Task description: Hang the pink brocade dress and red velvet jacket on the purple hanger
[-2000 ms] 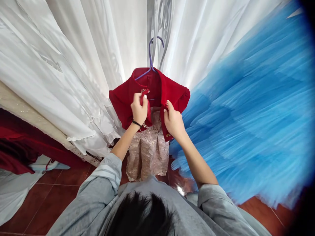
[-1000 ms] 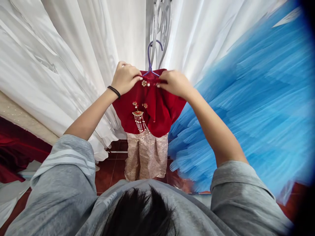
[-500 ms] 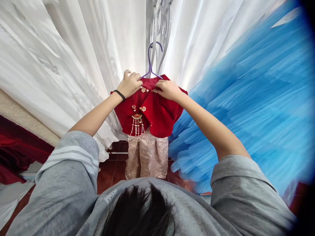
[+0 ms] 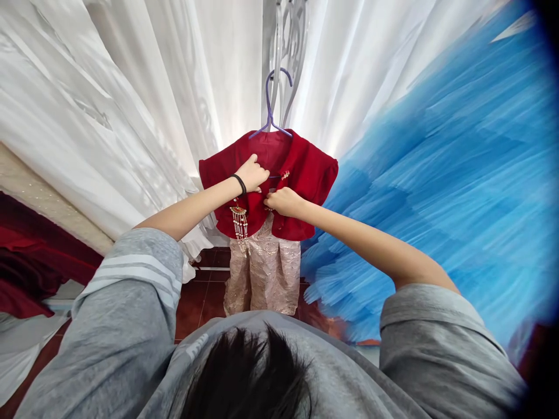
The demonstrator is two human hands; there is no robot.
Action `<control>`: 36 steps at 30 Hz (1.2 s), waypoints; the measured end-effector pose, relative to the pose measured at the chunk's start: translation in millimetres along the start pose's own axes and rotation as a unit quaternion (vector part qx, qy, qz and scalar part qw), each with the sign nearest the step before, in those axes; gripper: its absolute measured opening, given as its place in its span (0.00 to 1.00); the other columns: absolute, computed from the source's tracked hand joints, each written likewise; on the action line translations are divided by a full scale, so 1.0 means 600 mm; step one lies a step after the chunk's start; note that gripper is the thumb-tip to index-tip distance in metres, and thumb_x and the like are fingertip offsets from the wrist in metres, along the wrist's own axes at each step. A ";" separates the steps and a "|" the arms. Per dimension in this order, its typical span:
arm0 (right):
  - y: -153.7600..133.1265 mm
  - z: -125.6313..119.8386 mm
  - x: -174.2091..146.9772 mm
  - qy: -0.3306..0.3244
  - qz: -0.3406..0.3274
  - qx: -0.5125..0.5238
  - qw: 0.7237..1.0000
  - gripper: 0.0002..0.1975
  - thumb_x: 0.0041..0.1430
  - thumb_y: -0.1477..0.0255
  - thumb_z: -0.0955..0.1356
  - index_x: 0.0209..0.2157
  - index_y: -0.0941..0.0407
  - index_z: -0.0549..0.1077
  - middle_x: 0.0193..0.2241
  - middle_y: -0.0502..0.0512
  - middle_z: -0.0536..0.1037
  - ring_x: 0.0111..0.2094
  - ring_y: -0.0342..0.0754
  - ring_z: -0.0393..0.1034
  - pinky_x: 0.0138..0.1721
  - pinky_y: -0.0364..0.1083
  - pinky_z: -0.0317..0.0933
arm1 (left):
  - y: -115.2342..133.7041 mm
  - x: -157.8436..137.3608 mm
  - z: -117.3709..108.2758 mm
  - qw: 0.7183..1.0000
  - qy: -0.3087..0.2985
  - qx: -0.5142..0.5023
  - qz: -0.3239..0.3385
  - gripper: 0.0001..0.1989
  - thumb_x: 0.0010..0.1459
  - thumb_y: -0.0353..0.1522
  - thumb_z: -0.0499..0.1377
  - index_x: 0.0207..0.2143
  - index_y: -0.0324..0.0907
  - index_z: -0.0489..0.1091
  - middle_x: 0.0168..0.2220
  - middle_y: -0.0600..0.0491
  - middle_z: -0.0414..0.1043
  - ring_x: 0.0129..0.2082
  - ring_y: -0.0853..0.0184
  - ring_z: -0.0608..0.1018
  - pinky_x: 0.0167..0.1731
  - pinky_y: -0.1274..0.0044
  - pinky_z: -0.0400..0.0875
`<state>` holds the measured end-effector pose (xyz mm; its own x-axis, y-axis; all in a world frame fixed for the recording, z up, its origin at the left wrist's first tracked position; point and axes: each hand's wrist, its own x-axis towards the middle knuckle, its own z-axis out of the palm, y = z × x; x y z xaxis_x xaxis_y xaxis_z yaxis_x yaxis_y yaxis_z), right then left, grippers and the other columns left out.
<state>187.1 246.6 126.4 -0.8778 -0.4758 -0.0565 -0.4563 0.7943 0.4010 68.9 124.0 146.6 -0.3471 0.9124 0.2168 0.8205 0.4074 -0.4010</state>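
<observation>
A short red velvet jacket [image 4: 311, 160] hangs on a purple hanger [image 4: 269, 105] in front of me, its collar spread and its front partly apart. My left hand [image 4: 253, 173], with a black band at the wrist, is closed on the left front edge; its fingertips are partly hidden. Slightly lower, my right hand [image 4: 286, 201] pinches the right front edge. A beaded tassel ornament [image 4: 239, 218] dangles from the left panel. One flower-shaped fastener [image 4: 285, 174] shows above my right hand. Below the jacket falls a pale pink, shiny skirt [image 4: 264, 273].
The hanger hooks onto a white scrolled metal frame [image 4: 286, 35]. White drapes [image 4: 174, 87] hang behind and to the left. Blue tulle [image 4: 437, 192] fills the right side. Dark red cloth [image 4: 39, 256] lies at far left, and reddish tiles [image 4: 192, 302] cover the floor.
Both hands have moved down from the collar to the jacket's front edges, the left one also inward. The collar now stands wider apart, showing the lining.
</observation>
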 end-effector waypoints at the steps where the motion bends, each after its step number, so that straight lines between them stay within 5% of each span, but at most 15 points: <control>1: -0.005 -0.003 -0.006 0.000 -0.005 0.003 1.000 0.18 0.65 0.81 0.57 0.45 0.63 0.77 0.42 0.68 0.80 0.43 0.56 0.77 0.34 0.47 0.58 | 0.004 0.002 -0.005 1.000 -0.015 0.011 -0.002 0.13 0.47 0.30 0.67 0.37 0.37 0.76 0.36 0.40 0.80 0.40 0.52 0.80 0.50 0.61 0.61; 4: -0.010 -0.031 -0.030 -0.004 -0.018 0.028 0.999 0.16 0.65 0.80 0.59 0.45 0.59 0.77 0.42 0.65 0.81 0.42 0.55 0.77 0.34 0.46 0.59 | 0.003 0.008 -0.037 1.000 0.006 0.012 0.018 0.05 0.54 0.28 0.62 0.33 0.38 0.77 0.34 0.42 0.80 0.37 0.56 0.80 0.41 0.67 0.64; 9: -0.006 -0.062 -0.054 -0.053 -0.009 0.070 0.996 0.14 0.64 0.78 0.62 0.45 0.56 0.77 0.43 0.62 0.81 0.42 0.55 0.77 0.34 0.46 0.59 | -0.023 0.020 -0.092 0.977 0.211 0.014 0.021 0.14 0.65 0.30 0.51 0.36 0.39 0.77 0.37 0.44 0.78 0.39 0.58 0.78 0.38 0.67 0.64; 14: 0.001 -0.053 -0.036 -0.072 -0.019 0.096 0.993 0.16 0.63 0.78 0.63 0.48 0.56 0.76 0.44 0.62 0.80 0.42 0.55 0.77 0.34 0.46 0.59 | -0.014 0.031 -0.056 0.985 0.168 0.018 0.033 0.10 0.61 0.38 0.61 0.33 0.40 0.76 0.32 0.48 0.76 0.39 0.58 0.77 0.42 0.66 0.65; 17: 0.011 -0.073 -0.018 0.001 0.009 0.127 0.992 0.14 0.64 0.76 0.63 0.47 0.57 0.77 0.43 0.62 0.80 0.43 0.54 0.75 0.36 0.46 0.59 | -0.009 0.040 -0.038 0.984 0.174 0.004 0.033 0.11 0.62 0.38 0.59 0.31 0.42 0.76 0.29 0.50 0.75 0.38 0.60 0.77 0.45 0.65 0.66; 21: 0.024 -0.086 0.013 0.200 0.069 0.184 0.960 0.14 0.66 0.76 0.61 0.48 0.59 0.75 0.47 0.61 0.79 0.48 0.53 0.73 0.42 0.46 0.61 | -0.033 0.046 -0.065 0.980 0.198 -0.026 -0.024 0.14 0.66 0.34 0.53 0.29 0.42 0.74 0.28 0.50 0.73 0.38 0.58 0.78 0.47 0.62 0.67; 23: 0.028 -0.067 0.028 0.216 0.085 0.201 0.952 0.15 0.66 0.76 0.61 0.50 0.58 0.74 0.49 0.60 0.78 0.49 0.53 0.72 0.43 0.46 0.62 | -0.057 0.032 -0.082 0.970 0.235 -0.052 -0.045 0.13 0.65 0.35 0.53 0.32 0.42 0.74 0.31 0.48 0.74 0.41 0.55 0.78 0.49 0.59 0.67; 25: 0.029 -0.038 0.036 0.152 0.087 0.201 0.964 0.15 0.64 0.76 0.62 0.49 0.58 0.74 0.50 0.60 0.78 0.51 0.54 0.72 0.43 0.47 0.63 | -0.083 0.002 -0.086 0.952 0.282 -0.103 -0.066 0.11 0.65 0.37 0.54 0.35 0.42 0.73 0.36 0.47 0.74 0.46 0.53 0.77 0.52 0.58 0.67; 28: 0.025 -0.007 0.034 0.085 0.108 0.187 0.973 0.16 0.63 0.76 0.63 0.49 0.57 0.75 0.53 0.60 0.77 0.52 0.56 0.72 0.43 0.48 0.66 | -0.116 -0.071 -0.051 0.905 0.349 -0.190 -0.152 0.09 0.64 0.38 0.55 0.40 0.43 0.72 0.40 0.47 0.73 0.49 0.55 0.75 0.56 0.60 0.66; 31: 0.014 -0.006 0.022 0.115 0.130 0.183 0.968 0.17 0.63 0.72 0.64 0.53 0.56 0.74 0.54 0.59 0.77 0.52 0.58 0.73 0.44 0.51 0.68 | -0.123 -0.160 0.028 0.837 0.401 -0.248 -0.278 0.08 0.62 0.36 0.57 0.42 0.43 0.69 0.41 0.48 0.70 0.50 0.58 0.74 0.56 0.63 0.68; 34: 0.003 -0.017 0.016 0.138 0.136 0.186 0.963 0.19 0.63 0.69 0.64 0.54 0.57 0.73 0.55 0.59 0.76 0.52 0.59 0.72 0.44 0.52 0.68 | -0.088 -0.234 0.122 0.806 0.369 -0.288 -0.362 0.14 0.55 0.34 0.62 0.44 0.41 0.66 0.44 0.45 0.69 0.51 0.56 0.73 0.57 0.61 0.67; 36: 0.001 -0.022 0.017 0.156 0.141 0.189 0.959 0.20 0.64 0.70 0.63 0.56 0.58 0.71 0.56 0.61 0.74 0.53 0.58 0.70 0.45 0.52 0.68 | -0.050 -0.261 0.175 0.806 0.313 -0.330 -0.379 0.29 0.46 0.34 0.68 0.50 0.39 0.63 0.52 0.40 0.67 0.56 0.52 0.70 0.61 0.59 0.64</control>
<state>179.8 237.4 138.1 -0.9144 -0.2655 0.3054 -0.2797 0.9601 -0.0026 51.3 -26.9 31.3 -0.7344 0.1286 0.6664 0.6150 0.5416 0.5731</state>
